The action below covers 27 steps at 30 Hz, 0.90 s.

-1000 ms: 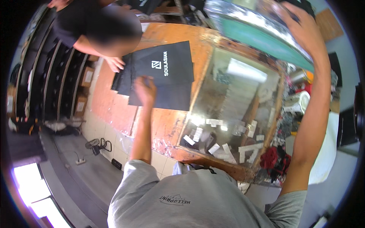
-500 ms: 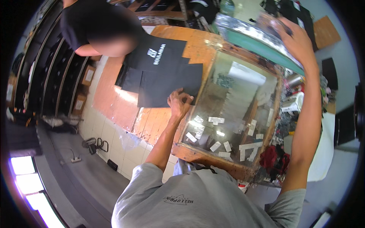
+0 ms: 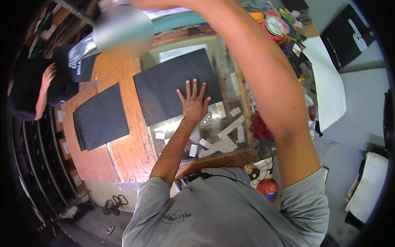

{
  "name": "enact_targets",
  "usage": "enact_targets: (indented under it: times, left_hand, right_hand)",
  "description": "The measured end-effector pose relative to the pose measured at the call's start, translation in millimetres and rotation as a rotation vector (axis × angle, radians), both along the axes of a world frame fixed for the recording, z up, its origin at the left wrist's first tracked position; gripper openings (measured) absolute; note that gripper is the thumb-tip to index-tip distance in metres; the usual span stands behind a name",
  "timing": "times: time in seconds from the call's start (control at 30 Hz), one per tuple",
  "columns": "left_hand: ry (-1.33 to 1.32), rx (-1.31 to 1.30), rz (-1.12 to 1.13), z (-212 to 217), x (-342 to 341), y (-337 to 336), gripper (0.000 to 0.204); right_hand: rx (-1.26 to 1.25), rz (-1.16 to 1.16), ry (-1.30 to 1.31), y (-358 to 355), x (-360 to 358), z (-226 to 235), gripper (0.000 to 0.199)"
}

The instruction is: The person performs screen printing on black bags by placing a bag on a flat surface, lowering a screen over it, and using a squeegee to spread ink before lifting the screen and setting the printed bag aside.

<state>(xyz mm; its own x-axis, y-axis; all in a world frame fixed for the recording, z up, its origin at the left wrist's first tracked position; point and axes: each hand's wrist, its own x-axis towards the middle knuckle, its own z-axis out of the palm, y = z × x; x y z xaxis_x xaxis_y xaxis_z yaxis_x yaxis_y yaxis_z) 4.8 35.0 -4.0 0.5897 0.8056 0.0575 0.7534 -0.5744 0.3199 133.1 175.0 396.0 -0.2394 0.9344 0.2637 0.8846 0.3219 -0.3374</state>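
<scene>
Left hand [image 3: 193, 105] – grip released – flat on black sheet [image 3: 173, 88], long axis left-right.

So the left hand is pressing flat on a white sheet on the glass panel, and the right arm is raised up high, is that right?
Not quite. The sheet under the left hand is black, not white, as the head view shows. The hand does lie flat on it, fingers spread, on the glass panel, and the right arm is raised high.
</scene>
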Motion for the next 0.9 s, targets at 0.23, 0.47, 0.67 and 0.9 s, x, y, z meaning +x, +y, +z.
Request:
enact_targets:
  times: [0.23, 0.47, 0.67, 0.9]
  left_hand:
    - [-0.117, -0.167, -0.129, 13.4, 8.9, -0.5, 0.062]
    - [-0.007, -0.049, 0.081, 13.3, -18.6, -25.0, 0.070]
    - [0.041, -0.009, 0.059, 13.5, -24.9, -36.8, 0.070]
    - [0.001, 0.001, 0.029, 15.6, -29.5, -32.9, 0.070]
  right_hand:
    - [0.059, 0.000, 0.062, 3.3, 5.4, -2.8, 0.038]
    - [0.042, -0.019, 0.064, -5.6, 4.8, 1.1, 0.042]
    - [0.035, -0.037, 0.063, -9.4, 1.4, 0.6, 0.045]
    - [0.013, -0.063, 0.050, -9.6, -6.1, 7.0, 0.045]
